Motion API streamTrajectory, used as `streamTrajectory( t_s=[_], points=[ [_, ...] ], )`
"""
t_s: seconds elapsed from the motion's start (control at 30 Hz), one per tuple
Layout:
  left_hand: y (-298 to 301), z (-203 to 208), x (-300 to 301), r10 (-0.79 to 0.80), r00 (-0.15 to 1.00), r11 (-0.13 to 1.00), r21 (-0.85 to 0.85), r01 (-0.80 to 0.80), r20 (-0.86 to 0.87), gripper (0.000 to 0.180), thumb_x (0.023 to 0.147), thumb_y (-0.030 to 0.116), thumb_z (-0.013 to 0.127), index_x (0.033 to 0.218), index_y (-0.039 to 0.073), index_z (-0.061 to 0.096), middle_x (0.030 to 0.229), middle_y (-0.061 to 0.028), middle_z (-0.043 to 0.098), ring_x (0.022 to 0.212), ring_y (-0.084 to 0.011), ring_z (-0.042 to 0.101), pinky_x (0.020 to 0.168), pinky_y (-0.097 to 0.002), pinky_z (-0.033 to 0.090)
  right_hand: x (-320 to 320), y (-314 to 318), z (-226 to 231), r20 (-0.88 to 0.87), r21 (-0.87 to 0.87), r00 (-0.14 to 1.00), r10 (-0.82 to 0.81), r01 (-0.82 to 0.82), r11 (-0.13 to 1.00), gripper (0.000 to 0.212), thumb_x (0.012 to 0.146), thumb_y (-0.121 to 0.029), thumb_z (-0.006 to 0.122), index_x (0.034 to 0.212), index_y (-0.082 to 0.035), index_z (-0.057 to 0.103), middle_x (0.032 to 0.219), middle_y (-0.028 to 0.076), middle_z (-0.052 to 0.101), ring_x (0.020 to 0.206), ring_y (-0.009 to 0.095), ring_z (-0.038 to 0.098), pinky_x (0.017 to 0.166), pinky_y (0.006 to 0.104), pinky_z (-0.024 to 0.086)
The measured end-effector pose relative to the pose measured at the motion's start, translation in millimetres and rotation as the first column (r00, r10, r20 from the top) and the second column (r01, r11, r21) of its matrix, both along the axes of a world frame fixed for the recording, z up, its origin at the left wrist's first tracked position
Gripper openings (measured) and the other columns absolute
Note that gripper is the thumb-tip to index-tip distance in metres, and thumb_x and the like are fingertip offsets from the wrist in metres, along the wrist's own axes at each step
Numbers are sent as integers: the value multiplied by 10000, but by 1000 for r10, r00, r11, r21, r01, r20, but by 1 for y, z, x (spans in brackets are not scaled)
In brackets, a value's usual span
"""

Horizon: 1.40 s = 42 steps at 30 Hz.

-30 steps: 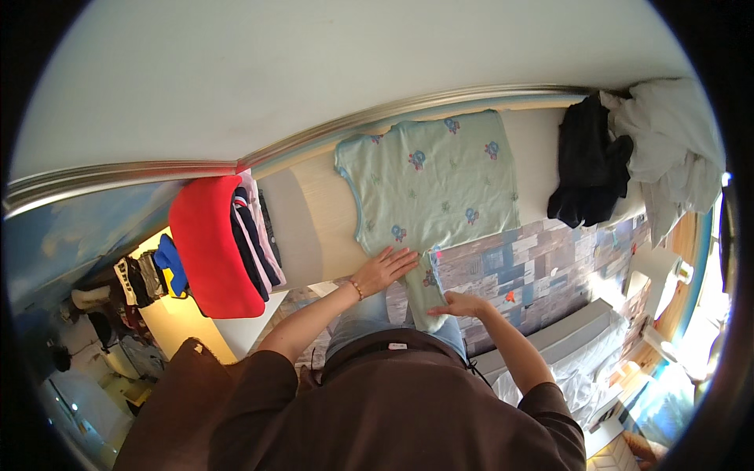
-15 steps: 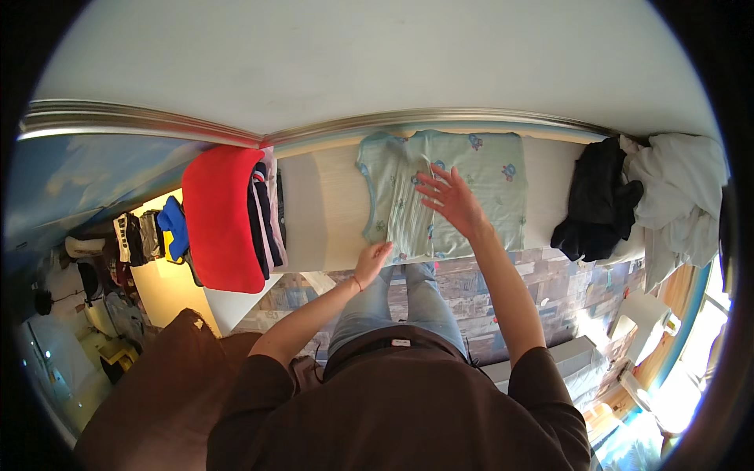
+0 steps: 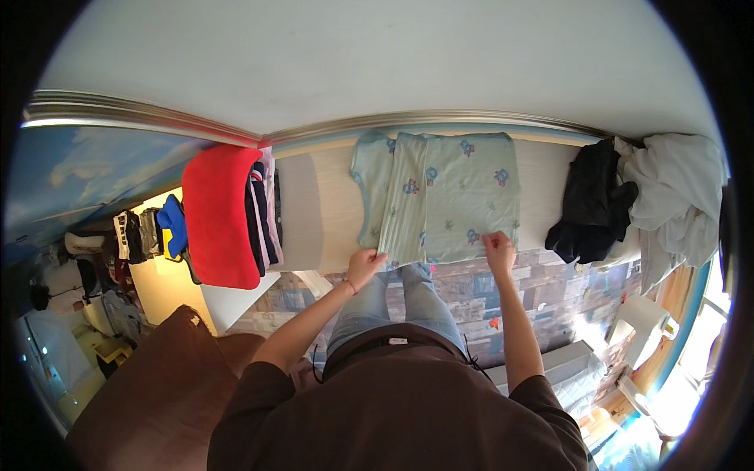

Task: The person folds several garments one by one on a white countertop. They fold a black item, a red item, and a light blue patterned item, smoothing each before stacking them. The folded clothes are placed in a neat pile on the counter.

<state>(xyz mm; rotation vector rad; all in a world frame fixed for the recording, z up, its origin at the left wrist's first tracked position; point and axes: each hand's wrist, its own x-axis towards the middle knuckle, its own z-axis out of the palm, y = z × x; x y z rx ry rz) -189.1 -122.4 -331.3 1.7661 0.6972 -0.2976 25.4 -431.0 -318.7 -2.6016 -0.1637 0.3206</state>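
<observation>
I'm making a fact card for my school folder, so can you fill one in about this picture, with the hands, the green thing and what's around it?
Garment: pale green garment with blue figures, flat, with a folded strip toward its left end
Left hand: fingers pinching the garment's near edge, by the strip
Right hand: fingers pinching the near edge, toward its right end
Underneath: pale surface
Left side: red cloth, folded
Right side: black cloth, white cloth, both bunched
</observation>
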Motion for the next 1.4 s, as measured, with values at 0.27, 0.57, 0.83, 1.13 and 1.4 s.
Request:
streamTrajectory(
  t_s=[0.27,0.57,0.83,1.13,1.4],
  points=[
    [1,2,-12,-26,999,999,38,24,34,422,913,384,703,770,-12,684,554,-77,561,508,-127,502,512,-348,392,23,171,24,-95,259,978,186,-156,953,384,815,-410,782,923,-44,740,790,122,713,751,304,696,683,393,532],
    [-12,2,-20,16,999,992,125,-20,32,434,945,349,697,744,-31,632,533,-76,475,517,-96,404,496,-337,357,78,260,22,-568,728,714,410,204,654,336,845,-169,785,1133,-34,677,997,28,718,904,130,665,768,313,534],
    [-24,-18,-35,154,984,987,25,-157,88,410,958,311,692,756,-38,617,559,-16,501,559,-69,402,502,-315,353,79,291,3,-291,550,905,312,-109,828,527,779,-197,832,1209,-38,574,986,65,720,864,207,684,747,342,544],
    [-15,-1,-30,104,995,994,25,-104,-6,388,955,306,694,784,-34,618,588,-17,521,558,-82,421,521,-309,383,48,214,1,-269,89,800,537,-535,840,464,782,-513,781,659,-73,700,624,96,669,626,311,663,633,438,538],
    [-13,-20,-37,59,997,998,19,-59,-50,320,918,291,728,861,-23,708,711,-94,703,639,-103,641,584,-285,482,-38,109,19,-669,151,623,406,-420,895,263,793,-373,770,802,-111,757,646,16,717,583,161,687,612,326,538]
  ],
)
